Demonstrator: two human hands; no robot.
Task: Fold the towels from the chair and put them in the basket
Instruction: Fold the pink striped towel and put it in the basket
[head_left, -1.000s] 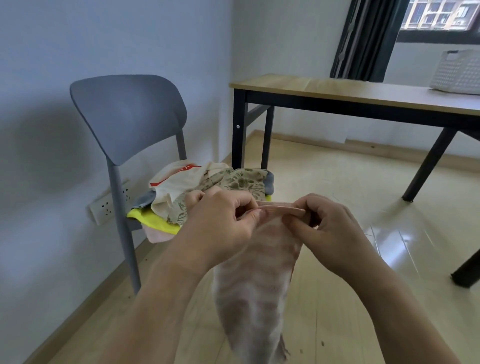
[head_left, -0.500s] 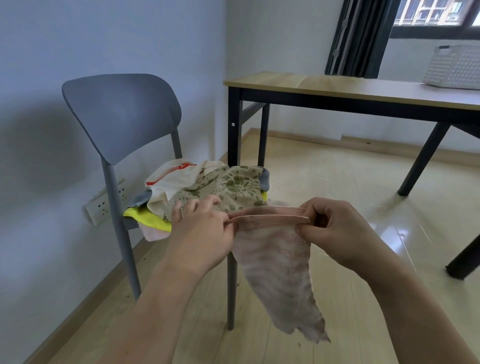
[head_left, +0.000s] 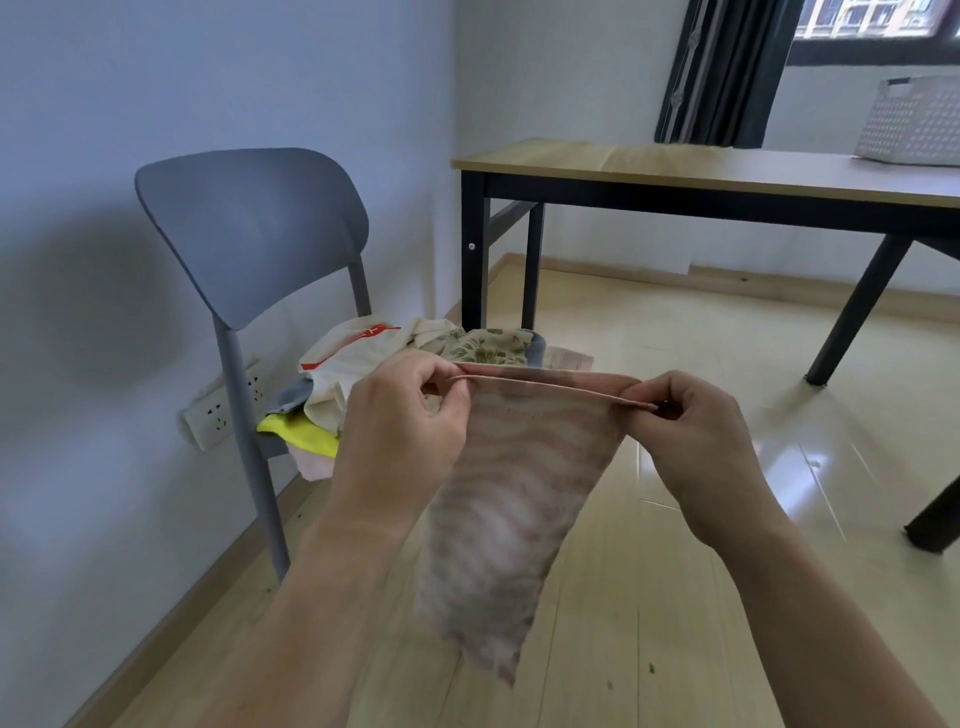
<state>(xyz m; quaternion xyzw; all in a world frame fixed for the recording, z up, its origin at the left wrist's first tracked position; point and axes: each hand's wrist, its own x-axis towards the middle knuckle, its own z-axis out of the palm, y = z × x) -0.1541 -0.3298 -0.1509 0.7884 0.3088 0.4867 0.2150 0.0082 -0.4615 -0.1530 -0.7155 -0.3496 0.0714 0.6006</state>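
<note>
A pink striped towel (head_left: 509, 499) hangs in the air in front of me, doubled over along its top edge. My left hand (head_left: 410, 421) pinches the left end of that edge and my right hand (head_left: 691, 431) pinches the right end, with the edge stretched taut between them. Behind the hands a grey chair (head_left: 249, 228) carries a pile of towels (head_left: 363, 374): cream with red, green floral, yellow, pink and grey ones. The white perforated basket (head_left: 914, 122) stands on the wooden table (head_left: 675, 161) at the far right.
The chair stands against the blue-grey wall, with a white power strip (head_left: 213, 415) beside its leg. Black table legs (head_left: 857, 312) reach the glossy wooden floor at right. Dark curtains (head_left: 722, 73) hang beside the window.
My hands have moved apart, pulling the towel's top edge out from a bunched fold into a straight, taut line. The hanging part has swung and spread wider.
</note>
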